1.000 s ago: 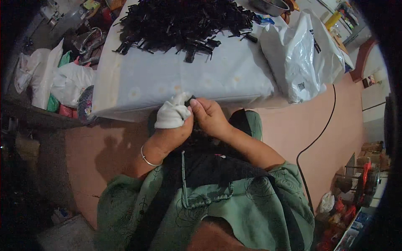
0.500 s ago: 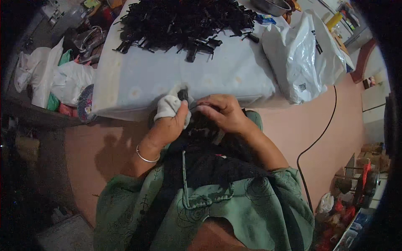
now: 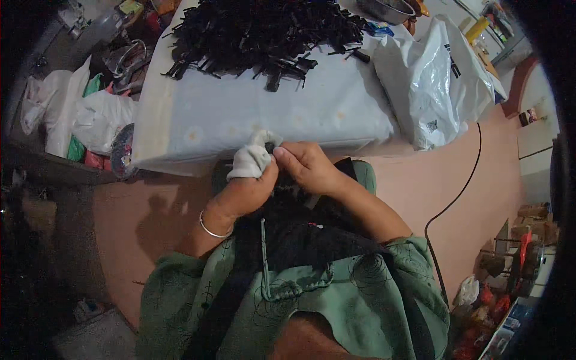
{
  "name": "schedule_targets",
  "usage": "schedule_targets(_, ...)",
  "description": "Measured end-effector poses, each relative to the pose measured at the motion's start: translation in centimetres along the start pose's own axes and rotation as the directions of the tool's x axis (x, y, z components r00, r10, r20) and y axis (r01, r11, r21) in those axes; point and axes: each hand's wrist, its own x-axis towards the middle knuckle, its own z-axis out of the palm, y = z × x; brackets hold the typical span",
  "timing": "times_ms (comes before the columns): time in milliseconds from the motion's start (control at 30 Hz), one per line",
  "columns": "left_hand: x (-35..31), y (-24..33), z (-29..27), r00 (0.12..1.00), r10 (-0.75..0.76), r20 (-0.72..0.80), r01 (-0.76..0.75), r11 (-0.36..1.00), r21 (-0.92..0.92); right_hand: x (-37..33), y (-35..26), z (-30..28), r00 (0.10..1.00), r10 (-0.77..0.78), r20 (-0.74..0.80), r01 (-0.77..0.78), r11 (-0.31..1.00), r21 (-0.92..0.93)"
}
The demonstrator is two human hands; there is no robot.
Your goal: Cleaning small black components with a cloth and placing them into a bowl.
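Close to the table's front edge, my left hand (image 3: 253, 191) is closed around a white cloth (image 3: 249, 161), which covers its fingers. A small black part (image 3: 269, 147) pokes out of the cloth beside my left thumb. My right hand (image 3: 309, 170) pinches at this part, thumb and forefinger pressed together against it. The two hands meet there, and the part's exact shape is mostly hidden. Farther back on the table lies a big heap of black plastic parts (image 3: 258, 39), a few of them loose along its near edge.
A pale cloth covers the table (image 3: 240, 108). On its right stands a white plastic bag (image 3: 414, 90), with a metal bowl (image 3: 390, 11) behind. White bags (image 3: 105, 117) sit at the left. A black cable (image 3: 453, 207) runs over the floor on the right.
My right hand has moved slightly left, closing up to the black part at the cloth. My left hand has shifted a little right, its thumb now nearer the right fingers.
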Motion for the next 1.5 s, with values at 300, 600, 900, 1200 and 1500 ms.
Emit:
schedule_targets(300,1.7,3.0,-1.6,0.979,0.082,0.186,-0.137,0.942,0.306,1.2,-0.2,-1.1,0.990,0.126,0.056,-0.126,0.992,-0.007)
schedule_targets(600,2.2,1.9,-2.5,1.000,0.012,0.019,-0.018,0.921,0.389,9.6,0.8,-3.2,0.997,-0.050,-0.055,-0.018,0.557,-0.830)
schedule_targets(900,2.5,0.2,-2.2,0.991,0.119,-0.065,-0.091,0.939,0.332,8.9,3.2,-4.2,0.973,-0.099,-0.207,-0.089,0.668,-0.739)
schedule_targets(1200,2.3,0.3,-2.0,0.995,-0.012,-0.099,0.026,0.990,0.138,7.6,4.6,-4.4,0.929,-0.050,-0.367,-0.248,0.653,-0.716)
schedule_targets(1500,2.5,1.1,-1.0,0.982,-0.184,-0.044,0.183,0.983,-0.021,8.7,3.2,-3.6,0.894,-0.096,-0.438,-0.295,0.609,-0.736)
